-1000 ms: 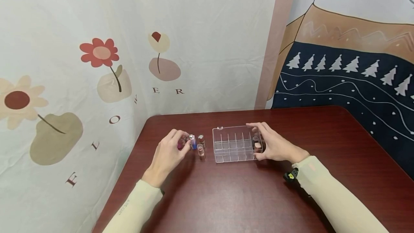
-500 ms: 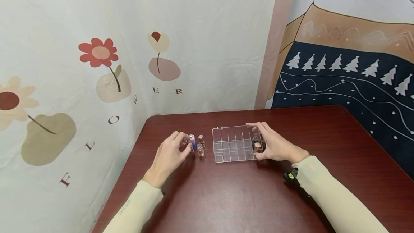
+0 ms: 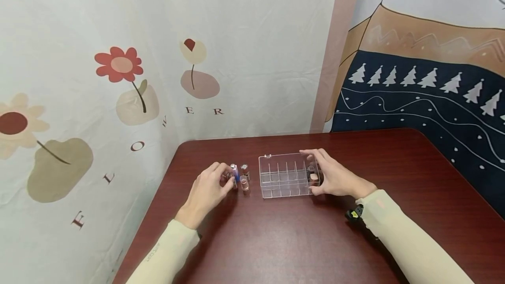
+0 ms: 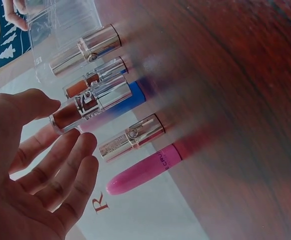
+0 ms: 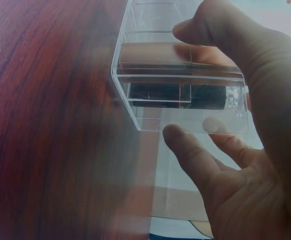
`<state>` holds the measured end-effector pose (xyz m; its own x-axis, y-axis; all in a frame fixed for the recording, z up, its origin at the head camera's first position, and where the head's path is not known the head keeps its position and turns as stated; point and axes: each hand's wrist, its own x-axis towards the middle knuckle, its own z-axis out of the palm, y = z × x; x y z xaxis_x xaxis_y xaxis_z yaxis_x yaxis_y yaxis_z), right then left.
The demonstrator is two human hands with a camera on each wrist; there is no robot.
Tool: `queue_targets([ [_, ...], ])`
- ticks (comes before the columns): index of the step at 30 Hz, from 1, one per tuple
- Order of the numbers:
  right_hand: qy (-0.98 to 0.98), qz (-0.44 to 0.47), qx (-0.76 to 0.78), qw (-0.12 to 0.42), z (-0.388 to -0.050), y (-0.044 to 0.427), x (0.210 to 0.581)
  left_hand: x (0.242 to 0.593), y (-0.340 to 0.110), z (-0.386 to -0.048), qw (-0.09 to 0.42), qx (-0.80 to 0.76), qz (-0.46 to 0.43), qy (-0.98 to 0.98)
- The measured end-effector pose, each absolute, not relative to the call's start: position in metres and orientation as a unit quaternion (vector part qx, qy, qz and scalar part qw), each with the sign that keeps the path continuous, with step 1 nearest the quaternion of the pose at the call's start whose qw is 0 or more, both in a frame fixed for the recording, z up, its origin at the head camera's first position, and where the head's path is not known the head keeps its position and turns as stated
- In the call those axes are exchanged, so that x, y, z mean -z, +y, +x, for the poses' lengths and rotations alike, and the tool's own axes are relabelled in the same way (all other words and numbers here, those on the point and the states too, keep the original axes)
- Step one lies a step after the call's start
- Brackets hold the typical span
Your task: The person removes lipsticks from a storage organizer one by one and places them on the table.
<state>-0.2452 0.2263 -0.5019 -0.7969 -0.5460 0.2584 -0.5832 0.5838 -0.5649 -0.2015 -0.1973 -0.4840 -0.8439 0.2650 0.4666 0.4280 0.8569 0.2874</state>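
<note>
Thumb and index finger of my left hand [image 3: 206, 193] [image 4: 40, 150] pinch the near end of a clear tube with brown contents [image 4: 91, 103]. Beside it in the left wrist view stand a rose-gold tube [image 4: 85, 50], a smaller clear tube [image 4: 96, 78], a blue-and-pink tube [image 4: 123, 109], a gold tube [image 4: 133, 137] and a bright pink tube [image 4: 144, 171]. My right hand [image 3: 337, 176] [image 5: 250, 145] grips the right end of a clear divided box [image 3: 287, 189] [image 5: 128, 100], thumb in front and fingers behind. Inside that end are a copper-coloured tube [image 5: 150, 55] and a dark tube [image 5: 155, 95].
The reddish-brown table [image 3: 276, 240] carries the box right of the loose tubes. Behind the table hang a pale flower-printed cloth [image 3: 260, 65] and a dark cloth with white trees [image 3: 418, 100]. A dark band with a yellow-green mark [image 3: 353, 214] is at my right cuff.
My left hand has shifted slightly right and toward me among the tubes; the pink tube seen beside its fingers earlier is now hidden in the head view. My right hand and the box remain still.
</note>
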Motion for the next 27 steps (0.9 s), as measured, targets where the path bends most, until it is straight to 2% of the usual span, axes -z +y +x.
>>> queue_targets([
  [27, -0.888, 0.318, -0.331, 0.031, -0.2444, 0.2264, 0.5027, 0.4885, -0.1969, -0.2024, 0.185, 0.187, -0.183, -0.947],
])
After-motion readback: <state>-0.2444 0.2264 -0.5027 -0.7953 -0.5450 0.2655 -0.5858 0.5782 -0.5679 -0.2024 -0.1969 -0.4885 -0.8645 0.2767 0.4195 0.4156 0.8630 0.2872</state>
